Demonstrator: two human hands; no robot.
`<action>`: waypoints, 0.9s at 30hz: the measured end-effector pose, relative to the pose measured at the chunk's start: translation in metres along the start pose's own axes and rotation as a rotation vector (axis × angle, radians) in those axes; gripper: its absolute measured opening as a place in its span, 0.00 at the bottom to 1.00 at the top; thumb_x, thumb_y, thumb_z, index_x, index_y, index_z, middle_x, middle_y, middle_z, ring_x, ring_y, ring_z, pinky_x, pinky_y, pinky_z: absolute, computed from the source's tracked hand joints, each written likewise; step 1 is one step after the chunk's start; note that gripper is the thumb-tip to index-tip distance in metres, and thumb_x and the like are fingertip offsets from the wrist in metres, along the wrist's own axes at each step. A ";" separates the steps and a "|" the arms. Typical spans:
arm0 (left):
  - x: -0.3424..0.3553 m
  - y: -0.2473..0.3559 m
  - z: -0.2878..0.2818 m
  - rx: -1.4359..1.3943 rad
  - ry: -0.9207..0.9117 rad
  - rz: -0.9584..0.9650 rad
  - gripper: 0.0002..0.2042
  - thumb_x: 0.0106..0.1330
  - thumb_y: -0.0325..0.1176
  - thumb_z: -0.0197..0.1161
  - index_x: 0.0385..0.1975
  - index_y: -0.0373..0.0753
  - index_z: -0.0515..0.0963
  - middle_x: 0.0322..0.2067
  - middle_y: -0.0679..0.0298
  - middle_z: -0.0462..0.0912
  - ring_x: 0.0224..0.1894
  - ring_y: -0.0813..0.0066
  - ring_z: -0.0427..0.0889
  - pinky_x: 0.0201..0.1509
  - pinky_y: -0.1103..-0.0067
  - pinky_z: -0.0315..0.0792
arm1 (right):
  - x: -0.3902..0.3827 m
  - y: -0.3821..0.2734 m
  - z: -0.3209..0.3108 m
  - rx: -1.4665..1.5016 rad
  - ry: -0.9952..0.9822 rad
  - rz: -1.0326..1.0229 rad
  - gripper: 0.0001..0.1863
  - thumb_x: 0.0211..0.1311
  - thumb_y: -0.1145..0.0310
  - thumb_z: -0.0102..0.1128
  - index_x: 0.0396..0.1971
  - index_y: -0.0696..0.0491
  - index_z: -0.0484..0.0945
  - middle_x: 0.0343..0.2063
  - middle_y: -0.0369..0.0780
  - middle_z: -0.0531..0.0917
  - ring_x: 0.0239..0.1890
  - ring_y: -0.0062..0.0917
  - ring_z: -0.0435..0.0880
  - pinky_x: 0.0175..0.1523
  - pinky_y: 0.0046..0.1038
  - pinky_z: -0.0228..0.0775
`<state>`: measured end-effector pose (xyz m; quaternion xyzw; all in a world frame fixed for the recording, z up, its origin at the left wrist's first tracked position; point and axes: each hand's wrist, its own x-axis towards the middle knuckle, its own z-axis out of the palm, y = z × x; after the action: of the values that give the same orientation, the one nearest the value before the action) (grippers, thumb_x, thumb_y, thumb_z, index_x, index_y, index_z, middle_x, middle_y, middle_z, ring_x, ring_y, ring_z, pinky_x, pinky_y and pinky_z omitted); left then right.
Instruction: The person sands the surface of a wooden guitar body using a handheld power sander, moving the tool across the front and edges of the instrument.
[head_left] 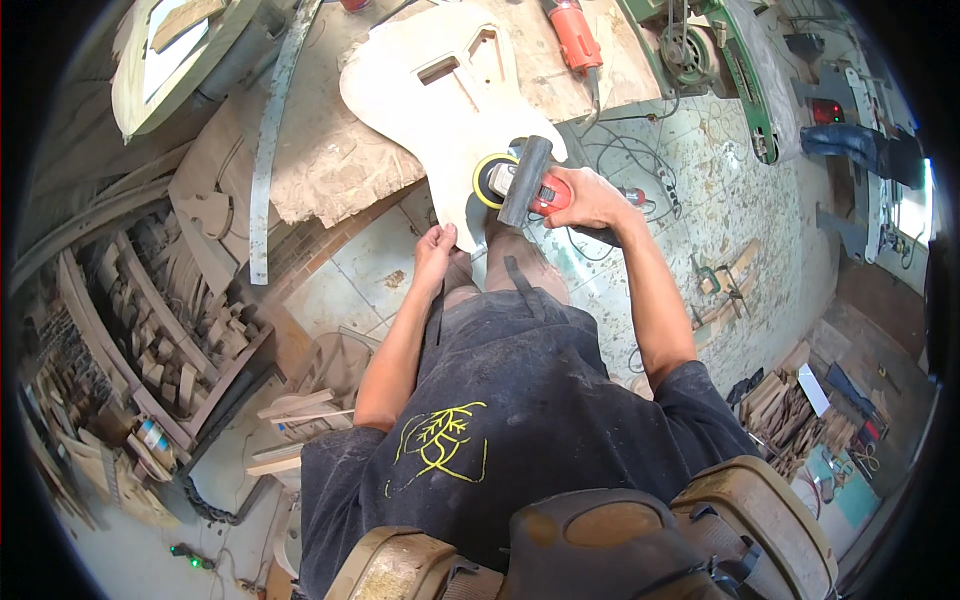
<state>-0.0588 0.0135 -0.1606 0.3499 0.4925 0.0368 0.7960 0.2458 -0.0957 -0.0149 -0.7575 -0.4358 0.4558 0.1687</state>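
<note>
A pale wooden guitar body [415, 100] with routed cavities lies on the workbench, its near end jutting past the bench edge toward me. My right hand [595, 200] is wrapped around a red power sander [552, 192]. The sander has a yellow-rimmed round disc [487, 178] and a dark grey tube-shaped part across its front. Its disc sits at the side of the guitar body's narrow near part; the exact contact is hidden. With closed fingers, my left hand [433, 257] grips the tip of that near part, just above my lap.
The dusty workbench [320, 180] carries a long metal ruler [275, 140] and a second red power tool [573, 38]. A green machine [735, 75] stands at the far right. Cables [640, 165] trail over the floor. Wood offcuts [185, 350] fill a rack at left; more wood [800, 415] lies lower right.
</note>
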 end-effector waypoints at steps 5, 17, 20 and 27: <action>-0.001 0.004 0.002 0.026 -0.011 -0.001 0.16 0.81 0.45 0.58 0.50 0.37 0.80 0.42 0.69 0.86 0.43 0.83 0.83 0.49 0.80 0.78 | 0.006 0.003 -0.001 -0.027 0.083 0.025 0.34 0.36 0.53 0.78 0.44 0.59 0.82 0.35 0.56 0.87 0.42 0.52 0.87 0.51 0.44 0.78; -0.004 0.006 0.006 0.011 0.017 0.016 0.15 0.80 0.44 0.59 0.46 0.37 0.80 0.38 0.71 0.83 0.38 0.84 0.80 0.46 0.80 0.78 | 0.001 0.001 0.002 -0.021 0.032 0.011 0.32 0.36 0.52 0.78 0.39 0.59 0.81 0.33 0.55 0.87 0.40 0.51 0.87 0.47 0.44 0.77; -0.003 0.005 0.006 0.019 0.024 0.010 0.15 0.80 0.45 0.59 0.45 0.37 0.80 0.37 0.72 0.82 0.38 0.84 0.80 0.46 0.79 0.79 | 0.007 -0.003 0.000 -0.057 0.048 0.012 0.31 0.36 0.53 0.78 0.39 0.59 0.81 0.33 0.55 0.87 0.39 0.51 0.87 0.48 0.44 0.77; 0.000 0.002 0.004 0.048 0.028 0.022 0.16 0.80 0.47 0.60 0.45 0.38 0.80 0.35 0.73 0.81 0.37 0.84 0.78 0.45 0.78 0.79 | 0.001 0.002 0.005 -0.045 -0.017 0.014 0.31 0.35 0.53 0.78 0.40 0.57 0.81 0.34 0.54 0.87 0.41 0.50 0.87 0.49 0.44 0.77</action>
<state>-0.0550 0.0130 -0.1582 0.3735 0.5006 0.0387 0.7800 0.2429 -0.0965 -0.0199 -0.7601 -0.4420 0.4538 0.1447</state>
